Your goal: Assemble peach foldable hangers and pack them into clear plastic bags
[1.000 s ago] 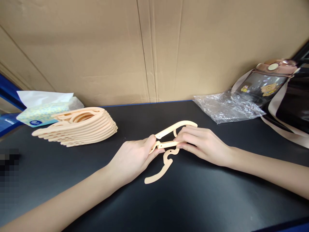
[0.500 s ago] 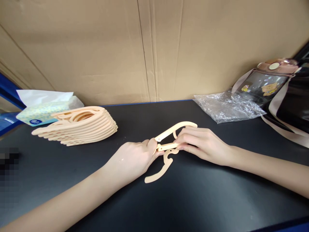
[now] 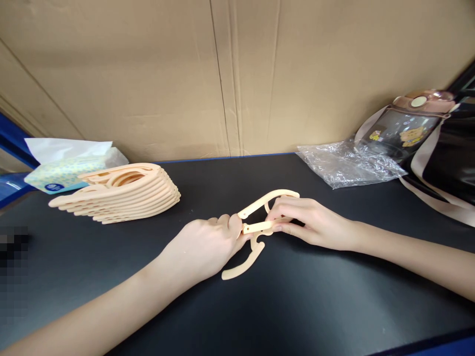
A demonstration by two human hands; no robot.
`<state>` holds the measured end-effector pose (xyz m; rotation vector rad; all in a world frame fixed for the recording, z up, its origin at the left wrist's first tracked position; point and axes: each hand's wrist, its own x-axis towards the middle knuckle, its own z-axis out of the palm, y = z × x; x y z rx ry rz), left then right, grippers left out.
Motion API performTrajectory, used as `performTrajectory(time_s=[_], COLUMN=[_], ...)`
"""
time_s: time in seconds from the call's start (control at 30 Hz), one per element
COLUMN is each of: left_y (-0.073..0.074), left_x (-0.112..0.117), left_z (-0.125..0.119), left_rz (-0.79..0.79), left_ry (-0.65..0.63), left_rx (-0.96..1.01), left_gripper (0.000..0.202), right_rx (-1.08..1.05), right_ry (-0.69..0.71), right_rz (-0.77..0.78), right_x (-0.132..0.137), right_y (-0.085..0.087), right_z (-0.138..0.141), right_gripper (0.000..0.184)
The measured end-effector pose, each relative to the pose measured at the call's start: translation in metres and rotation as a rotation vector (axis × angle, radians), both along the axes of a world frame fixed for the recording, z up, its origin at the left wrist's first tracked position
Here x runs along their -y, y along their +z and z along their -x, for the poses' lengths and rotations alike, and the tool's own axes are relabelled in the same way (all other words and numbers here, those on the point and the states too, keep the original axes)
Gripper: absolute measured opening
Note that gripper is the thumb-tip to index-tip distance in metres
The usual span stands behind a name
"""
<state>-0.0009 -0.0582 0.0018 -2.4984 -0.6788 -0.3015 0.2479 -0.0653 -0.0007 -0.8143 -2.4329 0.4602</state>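
Peach-coloured hanger is pinched by the fingers of both the left hand and right hand. Left of them, similar hangers lie stacked on the worktop.

Stacked pieces lie left of the hanger, the bottle right.

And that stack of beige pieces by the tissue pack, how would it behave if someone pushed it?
The stack of beige pieces would probably fan or slide apart rather than move as one block, since nothing visible binds its layers. The pieces look fairly stiff, their curved outlines showing no sag, and probably light, being thin with open cut-outs.
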Motion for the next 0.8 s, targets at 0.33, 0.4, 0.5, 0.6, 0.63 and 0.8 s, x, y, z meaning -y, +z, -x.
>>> performTrajectory(time_s=[0.33, 0.4, 0.5, 0.6, 0.63, 0.8], left_y=[0.0025, 0.0025, 0.0027, 0.0034, 0.0036, 0.0051], left_x=[0.0015, 0.0019, 0.0022, 0.0022, 0.0021, 0.0002], left_z=[-0.0001, -0.0005, -0.0004, 0.0003, 0.0004, -0.0008], left_rz=[-0.036, -0.052, -0.040, -0.020, -0.022, -0.052], left_ry=[-0.015, -0.007, -0.001, 0.000, -0.003, -0.029], left_rx=[-0.042, -0.063, -0.064, -0.036, -0.029, -0.023], left_gripper=[0.038, 0.035, 0.031, 0.032, 0.032, 0.033], right_rx=[-0.050, -0.056, -0.054, -0.056, -0.057, -0.064], right_ry=[-0.001, 0.000, -0.005, -0.009, -0.008, 0.001], right_rz=[0.227, 0.269, 0.278, 0.265, 0.263, 0.256], right_x=[-0.0027, -0.0033, -0.0032, -0.0023, -0.0022, -0.0023], right_y=[0.0051, 0.0068, 0.0078, 0.0075, 0.0073, 0.0075], right_z=[0.0015, 0.0020, 0.0022, 0.0021, 0.0019, 0.0018], right_gripper=[0.015, 0.016, 0.016, 0.016, 0.016, 0.014])
